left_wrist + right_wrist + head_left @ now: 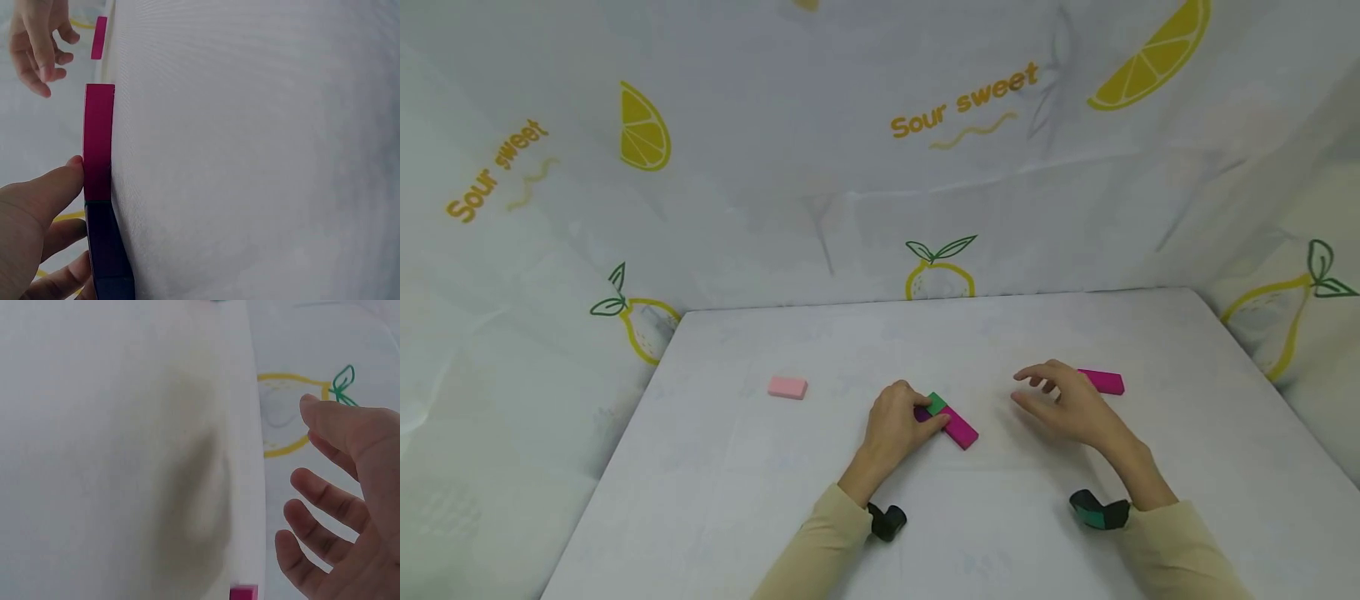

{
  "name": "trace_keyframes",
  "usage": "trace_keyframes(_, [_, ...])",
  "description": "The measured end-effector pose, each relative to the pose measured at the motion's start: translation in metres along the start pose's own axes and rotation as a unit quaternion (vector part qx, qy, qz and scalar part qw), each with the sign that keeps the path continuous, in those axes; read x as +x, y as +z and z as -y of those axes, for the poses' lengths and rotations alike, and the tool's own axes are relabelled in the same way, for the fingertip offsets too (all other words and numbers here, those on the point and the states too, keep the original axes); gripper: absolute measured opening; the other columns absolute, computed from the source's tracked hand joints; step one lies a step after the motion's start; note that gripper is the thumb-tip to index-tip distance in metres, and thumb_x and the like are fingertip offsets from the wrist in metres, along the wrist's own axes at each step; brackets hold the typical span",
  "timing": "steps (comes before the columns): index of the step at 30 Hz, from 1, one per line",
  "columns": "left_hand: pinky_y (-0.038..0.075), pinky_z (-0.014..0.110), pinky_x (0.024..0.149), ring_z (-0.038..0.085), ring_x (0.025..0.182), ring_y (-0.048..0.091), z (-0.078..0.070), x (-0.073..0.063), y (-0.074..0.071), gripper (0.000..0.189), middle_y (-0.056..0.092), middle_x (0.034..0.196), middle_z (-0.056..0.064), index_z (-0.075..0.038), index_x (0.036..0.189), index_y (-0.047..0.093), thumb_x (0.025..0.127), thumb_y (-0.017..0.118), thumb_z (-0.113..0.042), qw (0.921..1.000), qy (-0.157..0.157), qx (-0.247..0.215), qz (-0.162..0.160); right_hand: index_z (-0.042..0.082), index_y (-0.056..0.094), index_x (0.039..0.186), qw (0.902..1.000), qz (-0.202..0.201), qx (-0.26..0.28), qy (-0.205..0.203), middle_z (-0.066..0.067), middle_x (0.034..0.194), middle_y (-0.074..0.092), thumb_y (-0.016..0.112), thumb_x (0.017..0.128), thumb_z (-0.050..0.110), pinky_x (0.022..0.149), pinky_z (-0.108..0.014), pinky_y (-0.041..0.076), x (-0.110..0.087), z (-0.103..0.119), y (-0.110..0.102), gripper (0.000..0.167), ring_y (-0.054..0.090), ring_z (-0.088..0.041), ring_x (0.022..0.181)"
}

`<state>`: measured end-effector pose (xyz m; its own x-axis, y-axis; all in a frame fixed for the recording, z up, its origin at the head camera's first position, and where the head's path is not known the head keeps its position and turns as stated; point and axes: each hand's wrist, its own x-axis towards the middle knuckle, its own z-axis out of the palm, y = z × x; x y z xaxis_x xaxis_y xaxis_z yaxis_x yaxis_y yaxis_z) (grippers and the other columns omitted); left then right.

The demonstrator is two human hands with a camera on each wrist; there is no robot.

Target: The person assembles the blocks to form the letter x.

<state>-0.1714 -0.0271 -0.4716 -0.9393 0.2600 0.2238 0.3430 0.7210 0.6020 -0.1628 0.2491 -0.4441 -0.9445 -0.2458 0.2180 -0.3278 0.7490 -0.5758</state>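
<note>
My left hand (pixel 895 427) pinches a small group of blocks lying end to end and side by side on the table. In the head view its index finger reaches the green block (pixel 936 403) and its thumb the magenta block (pixel 961 428). A dark purple block (pixel 111 250) lies below the magenta one in the left wrist view, partly behind the fingers. My right hand (pixel 1063 404) hovers over the table to the right, fingers loosely bent with nothing between them. A second magenta block (pixel 1102 382) lies just beyond it, its left end hidden by the hand.
A pale pink block (pixel 787 387) lies alone on the left part of the white table (pixel 715 467). Behind the table hangs a white cloth (pixel 760 208) printed with lemons and lettering. Each wrist wears a dark camera mount (pixel 889 522).
</note>
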Motion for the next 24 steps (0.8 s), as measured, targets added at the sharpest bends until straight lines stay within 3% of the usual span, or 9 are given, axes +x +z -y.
trace_keyframes(5, [0.040,0.014,0.059,0.006,0.072,0.053,0.001,-0.001,0.000,0.033,0.071,0.086,0.008,-0.003,0.096,0.083,0.079,0.090,-0.030,1.0000,0.000,-0.004,0.001,0.002,0.076,0.106,0.9978,-0.055,-0.034,-0.015,-0.020,0.099,0.073,0.081,0.085,0.013,0.073,-0.041,0.048,-0.002,-0.023,-0.018,0.024,0.061,-0.031,0.086])
trace_keyframes(10, [0.041,0.014,0.059,0.006,0.072,0.053,0.001,0.000,0.000,0.033,0.071,0.086,0.008,-0.003,0.097,0.083,0.080,0.089,-0.030,1.0000,0.000,-0.008,0.001,0.001,0.075,0.107,0.9949,-0.082,-0.058,0.009,-0.029,0.107,0.069,0.080,0.085,0.013,0.076,-0.059,0.049,-0.006,-0.043,-0.032,0.026,0.056,-0.049,0.100])
trace_keyframes(15, [0.041,0.014,0.059,0.006,0.071,0.052,0.000,0.000,0.000,0.033,0.071,0.087,0.008,-0.003,0.098,0.082,0.080,0.089,-0.030,0.9999,-0.004,-0.010,0.008,0.000,0.073,0.113,0.9943,-0.068,-0.071,0.042,-0.033,0.114,0.065,0.079,0.087,0.015,0.078,-0.070,0.046,-0.010,-0.057,-0.041,0.031,0.049,-0.056,0.107])
trace_keyframes(24, [0.041,0.014,0.060,0.006,0.072,0.053,0.001,0.001,0.000,0.034,0.071,0.087,0.008,-0.003,0.097,0.083,0.080,0.089,-0.032,0.9999,-0.007,-0.004,0.011,-0.001,0.071,0.118,0.9942,-0.027,-0.089,0.055,-0.035,0.118,0.062,0.081,0.083,0.014,0.074,-0.068,0.051,-0.010,-0.068,-0.050,0.039,0.047,-0.055,0.105])
